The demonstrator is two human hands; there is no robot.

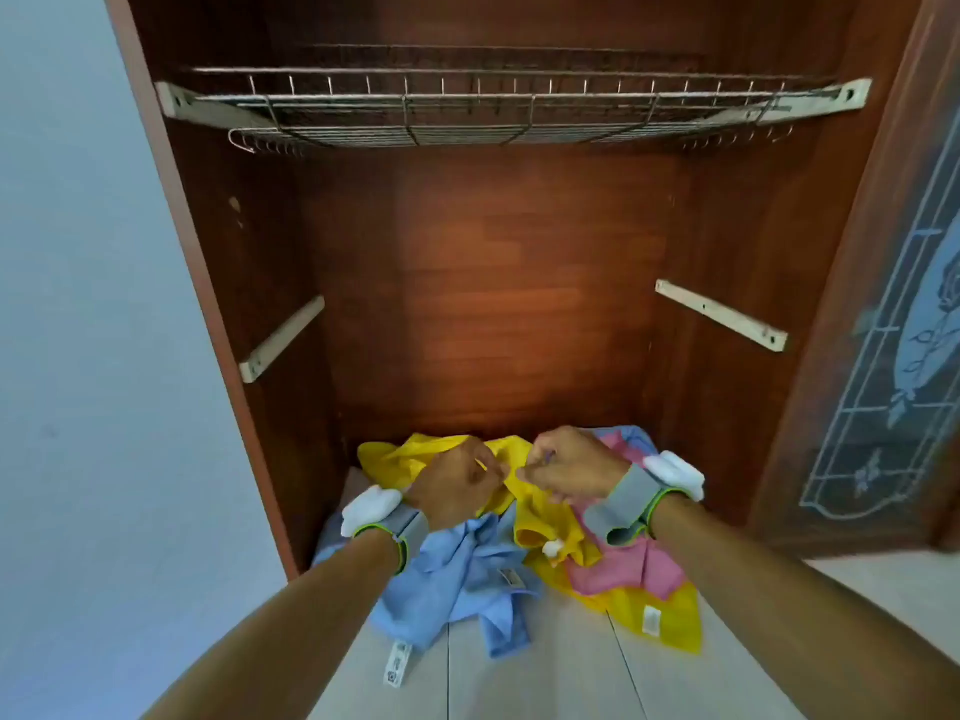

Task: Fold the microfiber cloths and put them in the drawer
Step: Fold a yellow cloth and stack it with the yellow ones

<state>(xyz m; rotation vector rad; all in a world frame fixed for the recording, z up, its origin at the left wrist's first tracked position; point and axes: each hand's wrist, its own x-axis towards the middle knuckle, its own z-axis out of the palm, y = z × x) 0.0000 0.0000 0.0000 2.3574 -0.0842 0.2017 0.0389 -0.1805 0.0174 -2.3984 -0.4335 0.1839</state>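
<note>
A heap of microfiber cloths lies at the open bottom of a wooden cabinet and spills onto the white floor. A yellow cloth [405,459] is lifted at the back of the heap. My left hand [457,485] and my right hand [566,470] both pinch its upper edge, close together. A blue cloth [457,579] lies crumpled under my left wrist. A pink cloth [628,569] lies under my right wrist, with another yellow cloth [670,621] beneath it. No drawer shows in this view.
A wire basket shelf [519,111] spans the cabinet high up. Two white rail brackets [280,340] [722,314] stick out from the side walls. The cabinet door [893,324] with patterned glass stands open at the right. A pale wall is at the left.
</note>
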